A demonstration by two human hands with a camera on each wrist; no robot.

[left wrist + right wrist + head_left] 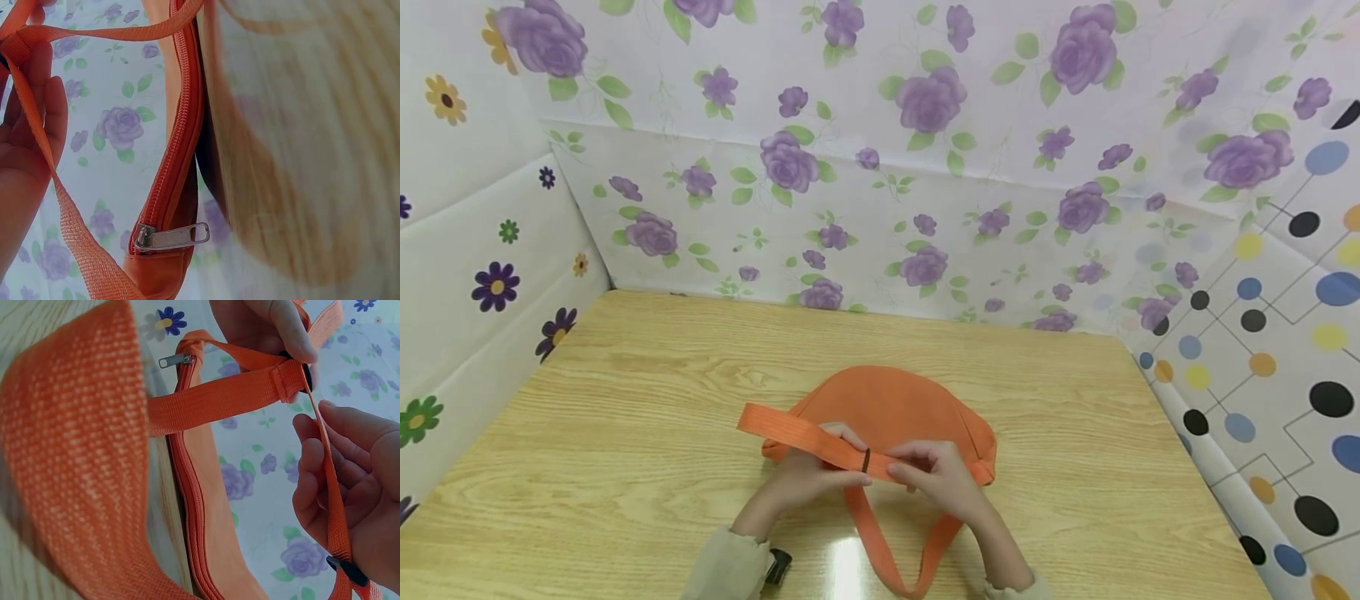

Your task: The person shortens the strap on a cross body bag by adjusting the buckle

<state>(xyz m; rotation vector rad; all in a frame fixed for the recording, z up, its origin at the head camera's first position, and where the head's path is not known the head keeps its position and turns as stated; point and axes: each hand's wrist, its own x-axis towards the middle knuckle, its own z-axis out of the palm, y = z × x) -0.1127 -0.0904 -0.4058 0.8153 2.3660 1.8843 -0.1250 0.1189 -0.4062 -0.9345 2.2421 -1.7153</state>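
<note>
An orange bag (887, 396) lies on the table, its zipper (169, 162) with a silver pull (178, 237) showing in the wrist views. My left hand (808, 479) grips its orange strap (790, 429) at a black slider buckle (305, 378), thumb against it in the right wrist view. Just right of that buckle, my right hand (943, 479) pinches the strap between thumb and fingers. A second black buckle (347, 570) sits on the strap below the right palm. A strap loop (880, 542) hangs toward the front of the table.
The wood-grain table (625, 400) is bordered by a purple-flowered sheet (865, 208) behind and patterned sheets at left and right. A small black object (777, 568) shows beside the left sleeve (730, 562); its kind is unclear.
</note>
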